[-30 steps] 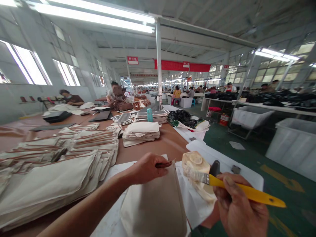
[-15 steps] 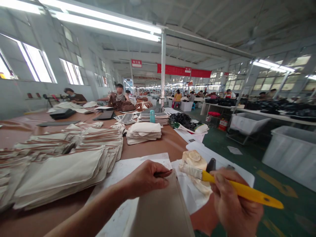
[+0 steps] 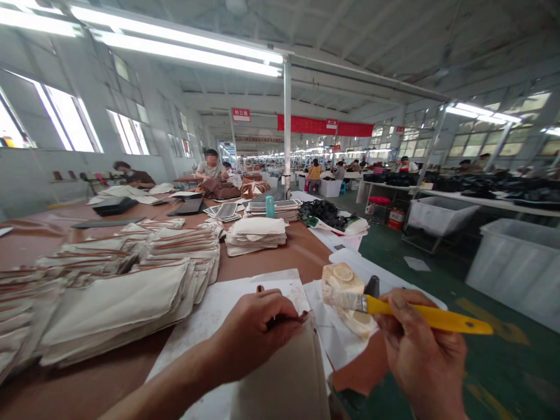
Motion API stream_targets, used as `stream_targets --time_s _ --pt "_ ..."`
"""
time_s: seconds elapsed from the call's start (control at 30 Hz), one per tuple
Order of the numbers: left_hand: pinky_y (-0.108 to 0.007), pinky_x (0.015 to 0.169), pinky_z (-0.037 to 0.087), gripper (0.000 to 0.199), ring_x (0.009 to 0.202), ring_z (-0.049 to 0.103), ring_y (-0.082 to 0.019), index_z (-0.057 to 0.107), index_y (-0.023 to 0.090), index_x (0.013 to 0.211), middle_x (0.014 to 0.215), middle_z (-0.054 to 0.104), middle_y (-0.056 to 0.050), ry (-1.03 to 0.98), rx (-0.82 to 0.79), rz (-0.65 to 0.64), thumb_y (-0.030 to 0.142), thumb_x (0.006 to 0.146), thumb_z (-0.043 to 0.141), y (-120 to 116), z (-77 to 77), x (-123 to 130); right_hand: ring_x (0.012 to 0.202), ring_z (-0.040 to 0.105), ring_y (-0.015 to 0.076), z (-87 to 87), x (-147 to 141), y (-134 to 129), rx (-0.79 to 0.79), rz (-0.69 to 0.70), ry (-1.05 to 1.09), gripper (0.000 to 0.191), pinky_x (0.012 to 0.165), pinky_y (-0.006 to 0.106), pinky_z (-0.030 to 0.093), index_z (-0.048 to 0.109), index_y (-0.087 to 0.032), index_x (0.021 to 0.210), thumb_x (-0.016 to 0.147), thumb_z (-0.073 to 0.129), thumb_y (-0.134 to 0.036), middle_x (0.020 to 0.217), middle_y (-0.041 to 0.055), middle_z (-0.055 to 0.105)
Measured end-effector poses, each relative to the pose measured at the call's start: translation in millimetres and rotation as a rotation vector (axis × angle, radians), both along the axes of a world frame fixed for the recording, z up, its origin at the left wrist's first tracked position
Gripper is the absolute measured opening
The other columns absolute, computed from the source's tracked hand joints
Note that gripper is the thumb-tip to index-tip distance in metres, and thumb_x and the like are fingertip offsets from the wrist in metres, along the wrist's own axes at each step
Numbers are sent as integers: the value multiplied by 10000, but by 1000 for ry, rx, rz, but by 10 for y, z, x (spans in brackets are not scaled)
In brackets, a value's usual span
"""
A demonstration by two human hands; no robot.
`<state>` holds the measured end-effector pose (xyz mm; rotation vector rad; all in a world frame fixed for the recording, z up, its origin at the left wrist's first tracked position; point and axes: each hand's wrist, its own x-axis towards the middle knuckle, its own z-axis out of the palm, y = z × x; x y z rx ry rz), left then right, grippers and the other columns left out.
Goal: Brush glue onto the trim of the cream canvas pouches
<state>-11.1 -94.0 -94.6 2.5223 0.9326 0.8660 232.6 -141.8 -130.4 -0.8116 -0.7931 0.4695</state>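
Note:
My left hand (image 3: 258, 335) is closed on the top edge of a beige fabric panel (image 3: 280, 385), with a bit of brown edge showing between the fingers. That panel lies over white paper (image 3: 192, 332) at the table's near edge. A yellow-handled paintbrush (image 3: 420, 318) is gripped in my right hand (image 3: 422, 350), its pale bristles pointing left. Behind the bristles stands a glue-stained, cream-coloured container (image 3: 343, 277), with a dark handle-like piece (image 3: 371, 287) beside it. Part of the panel is hidden by my left hand.
Stacks of beige panels with brown edges (image 3: 118, 303) cover the left of the brown table (image 3: 245, 267). Farther back are another beige pile (image 3: 256, 234), a teal bottle (image 3: 269, 206) and black material (image 3: 326, 214). Co-workers sit beyond. White bins (image 3: 516, 268) stand right.
My left hand has shifted slightly down and its fingers have curled more over the panel's edge. The brush has moved a little, staying by the container. A co-worker behind has changed posture.

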Motion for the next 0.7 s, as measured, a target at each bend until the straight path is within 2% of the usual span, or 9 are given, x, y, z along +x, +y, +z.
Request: stream_targets --time_s 0.1,0.13,0.2,0.33,0.43,0.53,0.63,0.7 --pt "-268 588 371 183 638 577 -123 651 189 884 755 667 -1 171 464 -89 290 998 548 -84 -45 -25 511 440 98 86 1 -54 -49 70 113 271 456 201 403 679 -165 747 742 835 -386 645 -2 520" --pt "-290 565 339 188 608 549 -127 630 186 876 732 644 3 230 576 -114 270 1009 528 -112 -39 -33 500 431 94 102 -7 -64 -58 88 125 269 446 191 395 679 -164 740 737 838 -381 620 -9 504" --pt "-330 535 274 219 563 487 -137 592 181 837 683 592 7 311 705 -156 225 1020 481 -165 -1 -44 488 424 89 107 -34 -81 -58 119 126 251 440 182 395 685 -165 740 746 834 -367 594 -18 484" --pt "-364 532 248 302 548 436 -149 580 173 832 677 562 -6 344 723 -208 199 1039 362 -226 78 -49 507 463 96 30 -56 -145 -26 233 -10 170 433 184 400 721 -181 787 827 784 -335 696 17 572" --pt "-361 546 259 245 569 442 -155 586 173 866 700 565 -4 361 707 -196 208 1030 408 -226 52 -59 667 569 154 -30 26 -225 16 314 -222 108 515 213 452 734 -202 827 892 728 -288 808 55 629" --pt "-357 560 261 179 585 453 -156 578 173 882 722 575 -1 382 693 -185 210 1015 464 -218 -7 -74 809 596 189 -53 120 -251 79 252 -266 74 591 232 472 722 -216 850 913 707 -252 852 59 634" --pt "-352 561 263 113 594 463 -152 578 172 912 726 582 7 361 727 -189 219 999 524 -202 -49 -92 711 558 158 -86 96 -201 58 149 -246 74 547 228 444 730 -212 884 929 695 -258 861 53 627" --pt "-349 561 269 102 600 475 -151 586 172 917 720 583 11 352 748 -201 233 992 552 -157 -78 -106 623 513 147 -118 31 -176 13 213 -305 154 518 236 433 731 -193 831 933 688 -299 751 42 586"
